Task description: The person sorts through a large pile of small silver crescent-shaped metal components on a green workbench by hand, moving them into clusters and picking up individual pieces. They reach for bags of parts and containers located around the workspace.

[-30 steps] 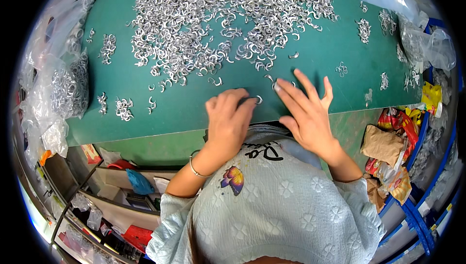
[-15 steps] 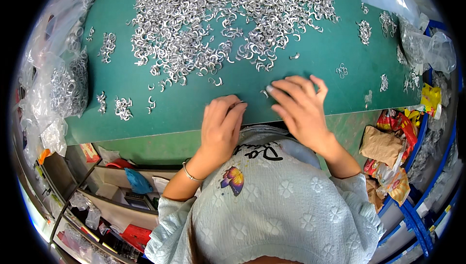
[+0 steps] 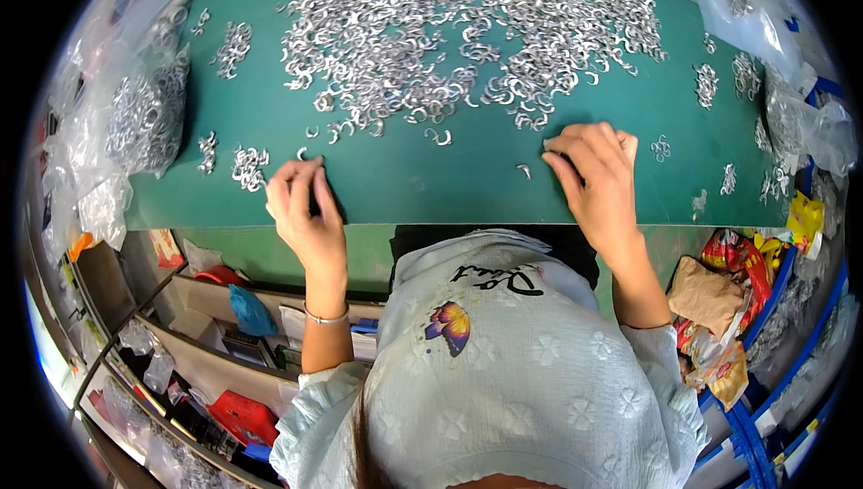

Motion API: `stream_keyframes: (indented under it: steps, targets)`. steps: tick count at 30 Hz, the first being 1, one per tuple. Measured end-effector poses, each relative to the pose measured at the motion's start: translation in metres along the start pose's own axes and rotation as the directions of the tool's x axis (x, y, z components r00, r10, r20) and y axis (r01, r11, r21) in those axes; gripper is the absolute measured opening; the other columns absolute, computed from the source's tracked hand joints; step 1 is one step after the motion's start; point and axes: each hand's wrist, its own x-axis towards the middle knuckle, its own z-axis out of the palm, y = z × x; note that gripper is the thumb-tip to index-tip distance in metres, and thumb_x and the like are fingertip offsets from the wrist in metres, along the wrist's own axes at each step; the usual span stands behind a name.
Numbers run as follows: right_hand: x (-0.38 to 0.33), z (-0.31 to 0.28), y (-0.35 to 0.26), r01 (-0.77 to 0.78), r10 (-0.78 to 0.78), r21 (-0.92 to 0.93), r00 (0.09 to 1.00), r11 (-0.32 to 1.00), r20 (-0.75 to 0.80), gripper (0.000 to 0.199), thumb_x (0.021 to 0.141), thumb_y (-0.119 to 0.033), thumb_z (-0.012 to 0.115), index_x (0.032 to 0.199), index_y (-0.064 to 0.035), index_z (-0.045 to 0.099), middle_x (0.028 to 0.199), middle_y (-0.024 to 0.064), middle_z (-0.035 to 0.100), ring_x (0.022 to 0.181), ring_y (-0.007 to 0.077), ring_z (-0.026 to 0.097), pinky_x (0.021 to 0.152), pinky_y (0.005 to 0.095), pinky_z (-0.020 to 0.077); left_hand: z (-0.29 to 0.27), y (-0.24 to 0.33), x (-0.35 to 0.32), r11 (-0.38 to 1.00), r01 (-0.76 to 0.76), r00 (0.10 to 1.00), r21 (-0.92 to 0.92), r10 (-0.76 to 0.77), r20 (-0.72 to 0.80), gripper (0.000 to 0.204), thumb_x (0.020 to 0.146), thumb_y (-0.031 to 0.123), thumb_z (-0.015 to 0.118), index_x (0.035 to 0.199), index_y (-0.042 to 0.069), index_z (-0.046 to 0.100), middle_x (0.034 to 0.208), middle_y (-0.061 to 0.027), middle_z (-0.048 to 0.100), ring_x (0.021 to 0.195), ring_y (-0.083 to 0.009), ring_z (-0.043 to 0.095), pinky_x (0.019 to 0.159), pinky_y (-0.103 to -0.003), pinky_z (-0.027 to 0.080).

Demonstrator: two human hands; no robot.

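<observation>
Hands rest on the green mat (image 3: 404,183). Left hand (image 3: 306,210) pinches a small metal clip (image 3: 302,154) near a little pile (image 3: 247,167). Right hand (image 3: 598,179) curls, maybe empty; I cannot tell. Best slide clips gently, one by one.

Counter (image 3: 404,188) green w/ silver metal clips (image 3: 467,31); shirt (image 3: 503,381) pale blue, floral texture, purple-orange butterfly (image 3: 449,325); bags (image 3: 728,291) red/yellow.

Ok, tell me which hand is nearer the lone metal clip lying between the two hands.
Right. The right hand sits just right of the lone clip; the left hand is far off to its left.
</observation>
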Motion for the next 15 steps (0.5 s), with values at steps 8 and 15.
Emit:
stream_keyframes:
  steps: [8, 15]
  targets:
    - [-0.006, 0.003, -0.028, -0.004, -0.008, 0.063, 0.984, 0.998, 0.18, 0.034, 0.076, -0.011, 0.074, 0.107, -0.0019, 0.062, 0.101, 0.0102, 0.057, 0.09, 0.0277, 0.054, 0.078, 0.0379, 0.0382, -0.008, -0.01, 0.007, 1.0, 0.018, 0.99, 0.017, -0.015, -0.141, 0.023, 0.081, -0.003, 0.068, 0.102, 0.006, 0.069, 0.099, -0.0101, 0.063, 0.094, -0.0281, 0.058, 0.085, -0.037, 0.044]
    - [-0.012, 0.018, -0.025, 0.035, -0.051, 0.13, 0.992, 0.991, 0.119, 0.022, 0.077, 0.002, 0.071, 0.098, 0.0002, 0.062, 0.096, 0.0129, 0.058, 0.083, 0.0316, 0.058, 0.072, 0.0397, 0.047, -0.008, -0.003, -0.005, 0.999, 0.028, 1.0, 0.016, -0.027, -0.013, 0.028, 0.079, -0.001, 0.071, 0.105, 0.007, 0.069, 0.11, -0.0082, 0.057, 0.094, -0.0261, 0.051, 0.087, -0.038, 0.039]
